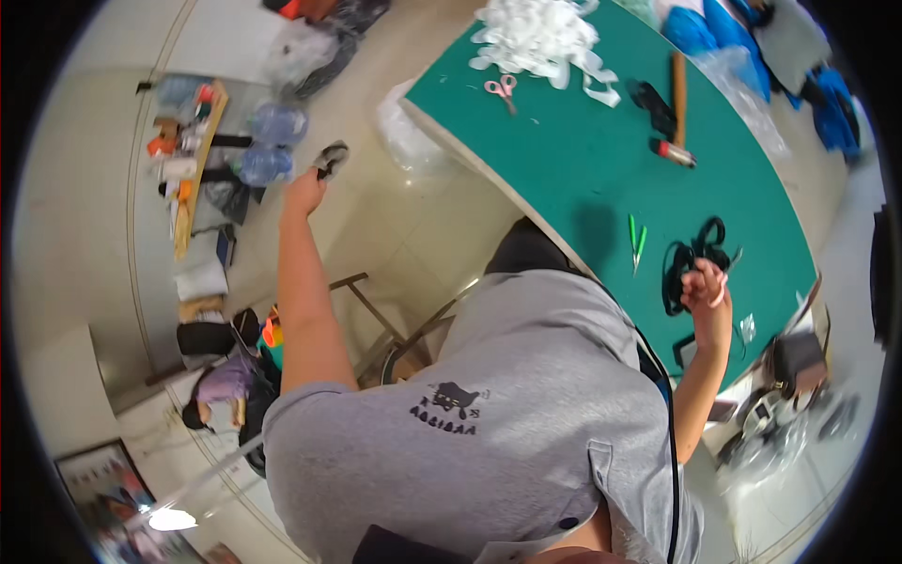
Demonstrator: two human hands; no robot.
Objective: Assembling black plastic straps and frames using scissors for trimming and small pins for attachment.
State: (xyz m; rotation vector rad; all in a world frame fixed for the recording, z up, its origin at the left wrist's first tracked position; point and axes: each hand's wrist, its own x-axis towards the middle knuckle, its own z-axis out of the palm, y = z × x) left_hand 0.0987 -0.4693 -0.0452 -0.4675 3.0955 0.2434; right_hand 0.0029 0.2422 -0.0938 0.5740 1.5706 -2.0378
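And here's the left hand, stretched well out to the side above the floor, fingers closed around a small dark item! Its long axis continues roughly along the forearm, the free end pointing away from the body and tipping slightly right; what it is, I can't tell. Over on the green counter, the right hand has its fingers curled at some black loops; whether they're clamped on them or merely touching, I can't say. The left-hand loop lies lengthwise, away from the body, while a thin tip juts right. Good handling, I'd judge, means a firm left grip at the near end, loops gathered loosely, and right fingers clear of that tip and the green snips nearby, which point toward the wearer.
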